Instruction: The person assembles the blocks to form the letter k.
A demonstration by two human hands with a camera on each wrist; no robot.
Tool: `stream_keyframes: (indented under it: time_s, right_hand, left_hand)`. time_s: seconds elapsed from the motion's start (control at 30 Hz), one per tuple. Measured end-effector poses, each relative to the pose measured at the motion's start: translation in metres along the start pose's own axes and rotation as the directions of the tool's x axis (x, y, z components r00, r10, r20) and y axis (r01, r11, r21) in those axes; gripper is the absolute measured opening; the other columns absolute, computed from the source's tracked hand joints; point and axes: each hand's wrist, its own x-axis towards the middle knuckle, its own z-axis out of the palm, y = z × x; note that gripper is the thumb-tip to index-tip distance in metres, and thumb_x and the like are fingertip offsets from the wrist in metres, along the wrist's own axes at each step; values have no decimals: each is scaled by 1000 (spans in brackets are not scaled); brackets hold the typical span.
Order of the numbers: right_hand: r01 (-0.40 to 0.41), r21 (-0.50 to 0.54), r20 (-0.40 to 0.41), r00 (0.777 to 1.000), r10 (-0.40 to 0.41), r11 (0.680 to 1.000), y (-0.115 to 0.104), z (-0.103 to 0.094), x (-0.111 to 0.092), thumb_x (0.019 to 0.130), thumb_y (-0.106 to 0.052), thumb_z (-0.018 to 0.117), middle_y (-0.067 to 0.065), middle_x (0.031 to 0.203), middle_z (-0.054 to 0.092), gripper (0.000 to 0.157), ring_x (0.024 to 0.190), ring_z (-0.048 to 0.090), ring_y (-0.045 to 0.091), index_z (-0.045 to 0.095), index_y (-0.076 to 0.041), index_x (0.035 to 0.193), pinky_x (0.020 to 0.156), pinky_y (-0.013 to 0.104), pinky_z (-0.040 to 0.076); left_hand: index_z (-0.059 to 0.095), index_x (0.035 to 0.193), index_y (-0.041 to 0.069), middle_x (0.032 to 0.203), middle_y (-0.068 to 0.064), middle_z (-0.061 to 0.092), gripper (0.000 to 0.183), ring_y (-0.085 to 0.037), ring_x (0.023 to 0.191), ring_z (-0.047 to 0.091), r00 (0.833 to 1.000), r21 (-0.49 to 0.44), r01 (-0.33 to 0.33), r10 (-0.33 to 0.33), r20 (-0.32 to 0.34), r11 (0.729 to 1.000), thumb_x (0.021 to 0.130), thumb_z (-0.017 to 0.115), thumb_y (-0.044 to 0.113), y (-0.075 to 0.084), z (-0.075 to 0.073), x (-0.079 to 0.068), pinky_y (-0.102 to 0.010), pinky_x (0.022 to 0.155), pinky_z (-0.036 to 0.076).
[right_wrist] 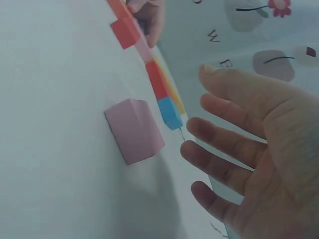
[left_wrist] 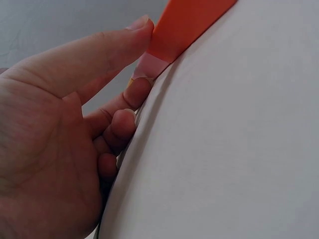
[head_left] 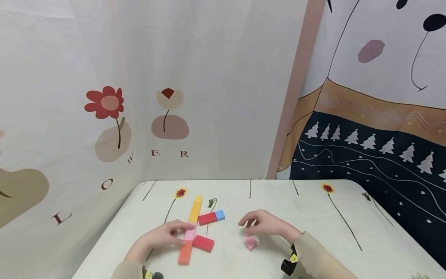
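My left hand [head_left: 165,236] is beside a straight row of blocks, thumb near the orange block [head_left: 185,254] and index finger over the pink block [head_left: 190,233]. In the left wrist view the thumb tip meets the orange block's edge, and a fingertip lies against the pink part. A long yellow block [head_left: 195,209] continues the row. Two red blocks [head_left: 203,243] [head_left: 207,219] branch off to its right, the farther one ending in a blue block [head_left: 220,215]. My right hand [right_wrist: 269,139], fingers spread and holding nothing, hovers near a separate pink block [right_wrist: 133,132] with slanted sides.
A white cloth [head_left: 296,255] printed with flowers covers the table. Behind it hangs a pale curtain [head_left: 216,97] with flower drawings and letters. On the right, another curtain [head_left: 348,147] carries a bear and trees. Both wrists wear small cameras [head_left: 288,266].
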Motion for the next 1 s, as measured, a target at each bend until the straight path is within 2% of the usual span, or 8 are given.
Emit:
stream_keyframes:
  time_s: [0.3, 0.47, 0.77, 1.0]
  right_hand:
    - [-20, 93, 26, 1000, 18, 995, 10, 2, -24, 80, -15, 77, -1, 110, 65, 36, 96, 57, 19, 69, -17, 115, 81, 28, 46]
    - [-24, 136, 32, 999, 20, 990, 17, 5, -30, 79, -15, 77, -3, 110, 64, 42, 92, 54, 17, 68, -13, 119, 78, 26, 43]
    - [-40, 116, 28, 999, 37, 992, 18, 10, -32, 79, -12, 76, -6, 107, 63, 41, 94, 53, 16, 68, -17, 119, 80, 27, 40]
    - [-54, 86, 14, 999, 53, 995, 20, 17, -31, 80, -6, 74, -10, 106, 62, 38, 95, 53, 12, 70, -23, 114, 82, 28, 40]
  left_hand:
    - [64, 126, 31, 119, 1, 56, 49, -25, 102, 44, 1000, 15, -1, 1, -2, 1000, 80, 79, 30, -1, -1, 0, -46, 84, 40]
    - [64, 127, 30, 119, 1, 56, 49, -25, 102, 44, 1000, 18, -16, 16, 0, 1000, 80, 79, 29, -2, -1, 0, -45, 83, 40]
    - [65, 125, 33, 123, 1, 56, 48, -25, 105, 45, 1000, 7, -7, 7, 2, 1000, 79, 79, 30, 1, -2, 1, -50, 90, 40]
    - [64, 126, 31, 121, 1, 56, 48, -25, 103, 44, 1000, 13, -15, 15, 7, 1000, 80, 79, 28, 0, -1, -1, -47, 86, 40]
